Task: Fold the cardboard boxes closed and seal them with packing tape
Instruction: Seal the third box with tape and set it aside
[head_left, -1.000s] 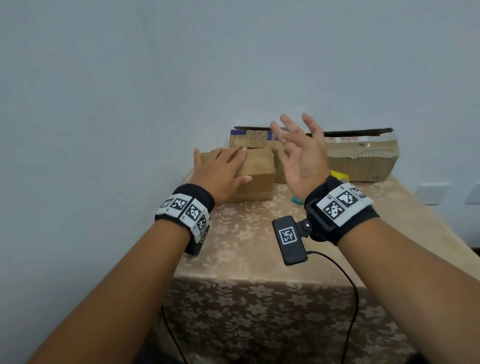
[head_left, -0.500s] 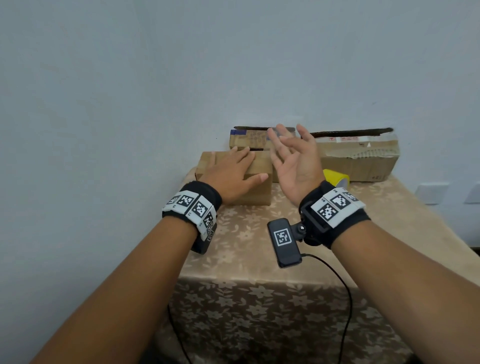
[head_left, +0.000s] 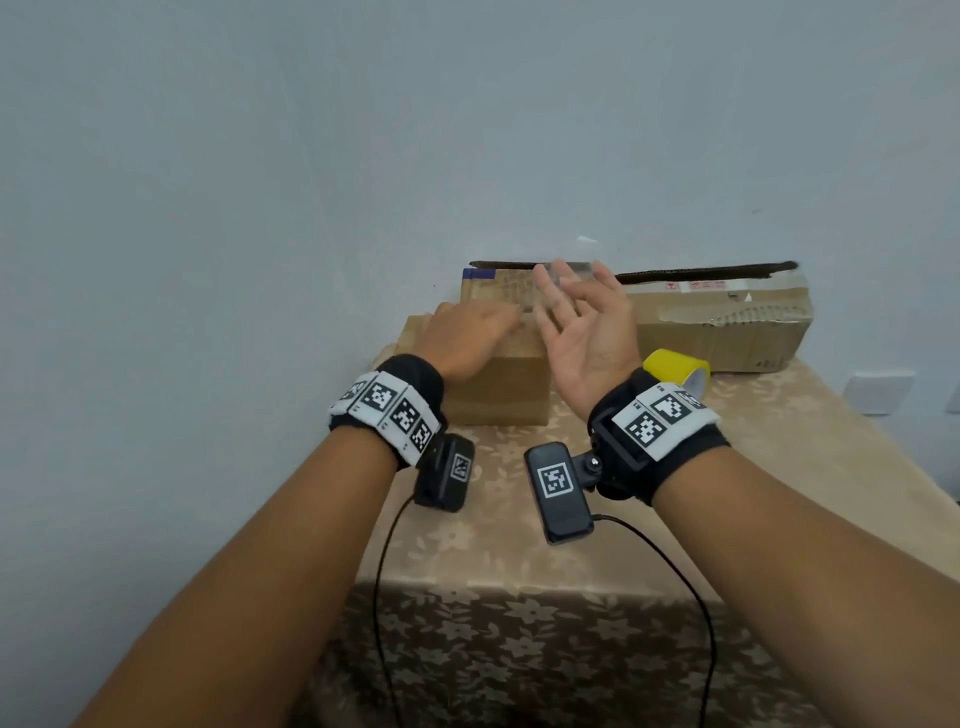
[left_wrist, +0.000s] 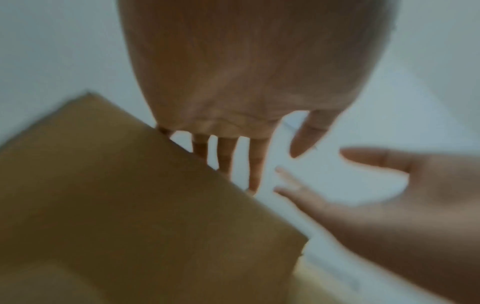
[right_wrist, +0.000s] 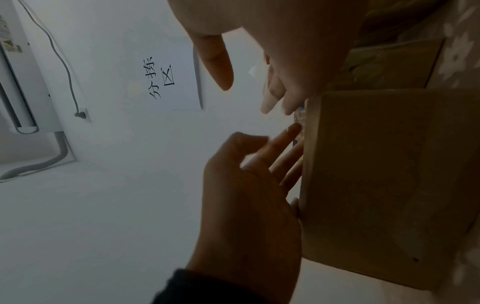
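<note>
Head view: small cardboard box (head_left: 493, 387) sits at table's far left; left hand (head_left: 467, 340) lies flat on its top, right hand (head_left: 587, 332) hovers released beside it. Likely light, stiff; take hold at side walls

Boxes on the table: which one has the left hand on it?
The small box at the front left; the left hand rests flat on its top. The long box at the wall, behind the yellow tape roll, is untouched.

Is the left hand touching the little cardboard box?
Touching. The head view shows the left hand lying flat on top of the small cardboard box; the right wrist view shows its fingers against the box face.
</note>
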